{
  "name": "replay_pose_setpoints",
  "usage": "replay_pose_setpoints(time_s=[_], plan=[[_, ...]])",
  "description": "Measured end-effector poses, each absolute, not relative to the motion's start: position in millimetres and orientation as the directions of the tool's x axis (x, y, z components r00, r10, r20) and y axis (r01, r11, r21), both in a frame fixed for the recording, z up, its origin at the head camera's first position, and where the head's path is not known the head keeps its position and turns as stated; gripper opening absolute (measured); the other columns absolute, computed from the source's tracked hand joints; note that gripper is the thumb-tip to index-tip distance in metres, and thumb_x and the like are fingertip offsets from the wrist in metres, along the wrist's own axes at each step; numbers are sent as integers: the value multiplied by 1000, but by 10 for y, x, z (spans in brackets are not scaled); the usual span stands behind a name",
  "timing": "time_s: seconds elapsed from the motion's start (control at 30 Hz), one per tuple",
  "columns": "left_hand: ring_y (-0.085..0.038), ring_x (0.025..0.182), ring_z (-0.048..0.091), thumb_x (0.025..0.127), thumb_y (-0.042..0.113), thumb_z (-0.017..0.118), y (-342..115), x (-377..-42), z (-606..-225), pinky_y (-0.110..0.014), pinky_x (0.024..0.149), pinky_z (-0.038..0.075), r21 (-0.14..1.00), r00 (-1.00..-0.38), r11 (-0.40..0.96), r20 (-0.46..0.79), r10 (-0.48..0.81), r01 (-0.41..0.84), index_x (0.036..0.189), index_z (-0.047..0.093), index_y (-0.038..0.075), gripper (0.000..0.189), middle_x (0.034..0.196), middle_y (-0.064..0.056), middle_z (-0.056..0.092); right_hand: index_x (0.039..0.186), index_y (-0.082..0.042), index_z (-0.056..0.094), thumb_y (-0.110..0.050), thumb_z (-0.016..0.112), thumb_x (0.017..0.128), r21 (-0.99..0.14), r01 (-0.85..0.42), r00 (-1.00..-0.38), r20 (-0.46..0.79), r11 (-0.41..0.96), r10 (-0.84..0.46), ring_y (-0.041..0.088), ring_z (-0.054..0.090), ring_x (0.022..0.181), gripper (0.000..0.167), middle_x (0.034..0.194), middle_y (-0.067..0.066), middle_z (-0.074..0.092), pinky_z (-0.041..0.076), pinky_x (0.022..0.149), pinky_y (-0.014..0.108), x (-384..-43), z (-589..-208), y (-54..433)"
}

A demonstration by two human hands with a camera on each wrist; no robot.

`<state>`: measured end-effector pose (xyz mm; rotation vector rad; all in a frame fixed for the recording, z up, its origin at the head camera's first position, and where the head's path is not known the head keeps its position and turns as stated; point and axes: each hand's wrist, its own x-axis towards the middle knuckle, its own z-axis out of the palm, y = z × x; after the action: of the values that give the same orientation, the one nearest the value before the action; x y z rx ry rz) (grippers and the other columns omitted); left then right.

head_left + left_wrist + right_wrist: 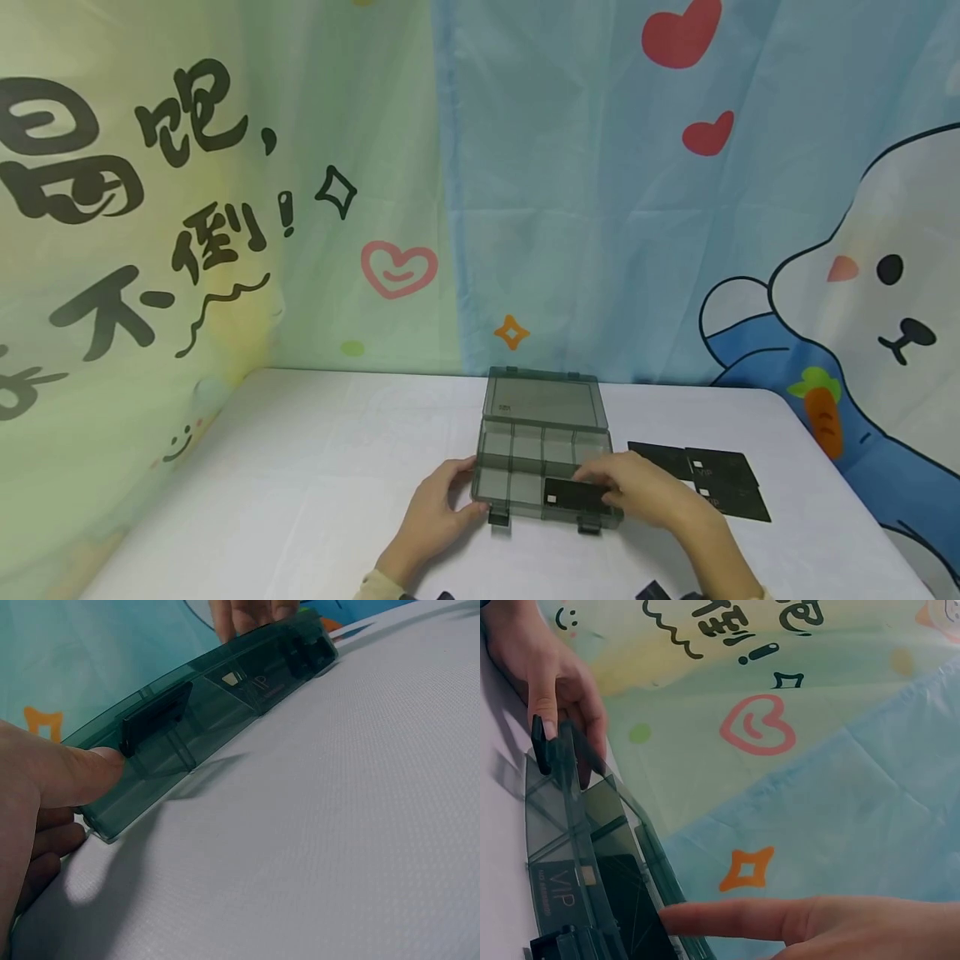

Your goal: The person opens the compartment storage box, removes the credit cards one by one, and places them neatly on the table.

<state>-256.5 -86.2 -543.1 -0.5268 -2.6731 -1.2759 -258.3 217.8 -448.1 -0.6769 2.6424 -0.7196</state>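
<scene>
A translucent grey-green divided plastic box [491, 483] lies on the table, its lid [543, 400] swung back. My left hand [442, 508] grips the box's front left corner, thumb on the front wall beside a dark latch [154, 716]. In the front right compartment sits a black VIP card [573, 495], which shows through the front wall in both wrist views. My right hand [645, 492] is over that compartment. Its straight index finger [727, 920] touches the card's upper part; the thumb is near the card's right end. The other right fingers are mostly hidden.
Several more black cards [723, 468] lie partly overlapping on the white table [337, 450], right of the box. A printed cloth [570, 250] hangs behind the table's back edge. Dark objects [654, 590] show at the bottom edge, by the wrists.
</scene>
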Motion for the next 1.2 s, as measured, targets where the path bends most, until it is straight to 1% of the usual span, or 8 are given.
replay_pose_setpoints(time_s=[0.23, 0.57, 0.77, 0.83, 0.9, 1.0, 1.07, 1.2], plan=[[-16, 113, 60, 77, 36, 74, -865, -2573, -5443, -41, 104, 45, 720, -927, 585, 275, 256, 375, 131, 52, 13, 63, 121, 3, 64, 124, -17, 65, 4, 64, 83, -507, -391, -812, -203, 768, -548, 8, 55, 79, 46, 111, 7, 68, 45, 61, 26, -2591, -4465, 2190], [-17, 114, 60, 77, 35, 74, -868, -2562, -5421, -41, 106, 44, 721, -929, 586, 269, 253, 368, 130, 52, 13, 62, 122, 2, 64, 131, -18, 59, -2, 62, 87, -543, -389, -797, -206, 744, -567, 3, 38, 55, 46, 116, 8, 67, 40, 53, 22, -2580, -4496, 2161], [-17, 114, 60, 77, 35, 74, -864, -2560, -5415, -41, 105, 44, 714, -928, 593, 273, 252, 371, 130, 52, 13, 62, 122, 2, 64, 130, -20, 60, -10, 64, 87, -504, -399, -819, -180, 766, -544, 2, 35, 45, 44, 66, -8, 56, 41, 51, 24, -2631, -4577, 2123], [-17, 114, 60, 77, 35, 74, -864, -2561, -5416, -41, 105, 44, 716, -929, 592, 272, 252, 371, 131, 52, 13, 62, 122, 2, 64, 129, -20, 61, -9, 64, 87, -490, -396, -831, -169, 777, -530, 2, 38, 44, 43, 56, -8, 48, 49, 60, 30, -2642, -4600, 2109], [-17, 114, 60, 76, 34, 74, -863, -2563, -5417, -41, 105, 44, 717, -928, 590, 274, 252, 371, 131, 52, 13, 62, 122, 2, 64, 128, -22, 62, -9, 64, 87, -470, -397, -844, -151, 788, -515, 3, 40, 43, 42, 52, -8, 48, 53, 79, 48, -2645, -4609, 2099], [-17, 114, 60, 76, 33, 75, -863, -2566, -5427, -41, 105, 44, 719, -927, 586, 276, 253, 374, 131, 52, 13, 62, 122, 2, 64, 126, -23, 63, -10, 65, 87, -430, -409, -858, -120, 805, -500, 4, 42, 43, 42, 49, -6, 53, 39, 92, 69, -2644, -4620, 2092], [-17, 114, 60, 76, 32, 75, -863, -2568, -5434, -42, 105, 44, 718, -928, 587, 277, 251, 373, 130, 53, 13, 62, 121, 2, 64, 123, -22, 65, -11, 66, 85, -419, -403, -867, -108, 814, -486, 3, 47, 47, 39, 57, -6, 61, 46, 91, 60, -2639, -4625, 2088], [-17, 114, 60, 75, 32, 75, -859, -2572, -5439, -42, 106, 43, 724, -930, 584, 270, 248, 366, 130, 53, 14, 62, 121, 3, 64, 108, -16, 68, -12, 70, 82, -423, -389, -882, -84, 818, -463, 2, 58, 63, 26, 78, -7, 69, 54, 68, 30, -2633, -4633, 2086]])
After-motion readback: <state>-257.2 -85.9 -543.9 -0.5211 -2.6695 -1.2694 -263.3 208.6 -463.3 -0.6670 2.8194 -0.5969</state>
